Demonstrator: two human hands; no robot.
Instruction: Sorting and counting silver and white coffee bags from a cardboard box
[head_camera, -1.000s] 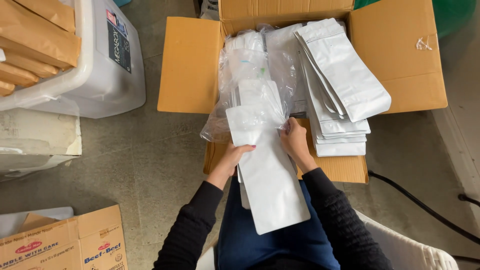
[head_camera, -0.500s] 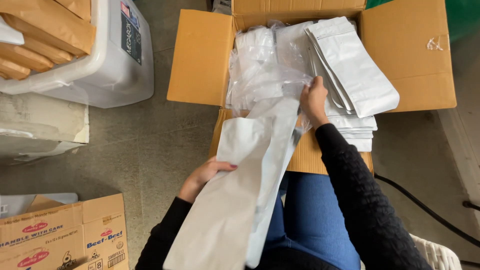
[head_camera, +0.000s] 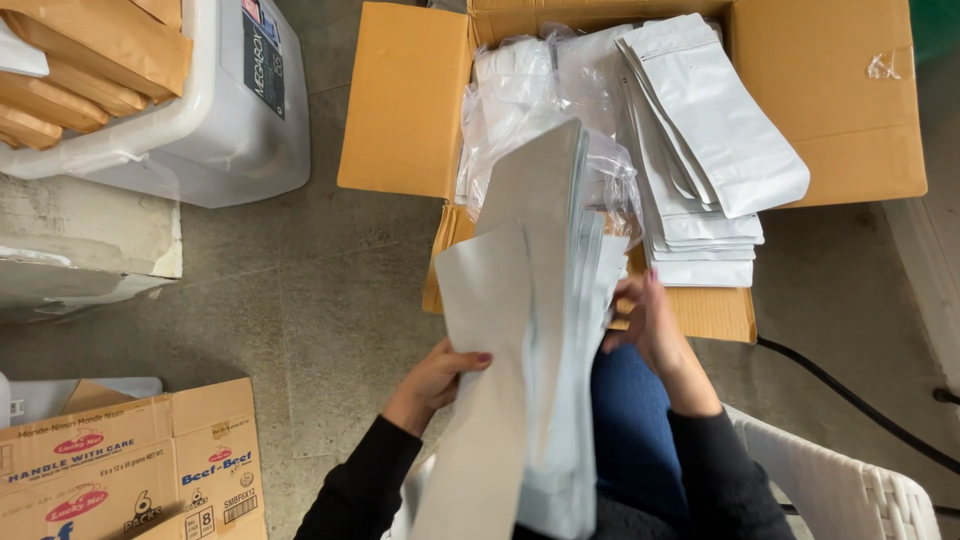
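Upper left of the frame we see a white tub (head_camera: 230, 130) holding brown envelopes (head_camera: 70, 50); lower left, a printed carton (head_camera: 130, 465). At centre our left hand (head_camera: 440, 375) grips the left edge of a pouch stack (head_camera: 530, 330), and our right hand (head_camera: 650, 320) closes on its right edge. Upper right, an open box (head_camera: 830, 90) holds more white pouches (head_camera: 720, 130); a black cable (head_camera: 850, 395) lies at right.

- I see black long sleeves reaching both wrists, at six o'clock.
- My left hand (head_camera: 440, 378) has dark red polish on the thumbnail.
- My right hand (head_camera: 650, 325) is bare.
- Blue jeans cover my legs.
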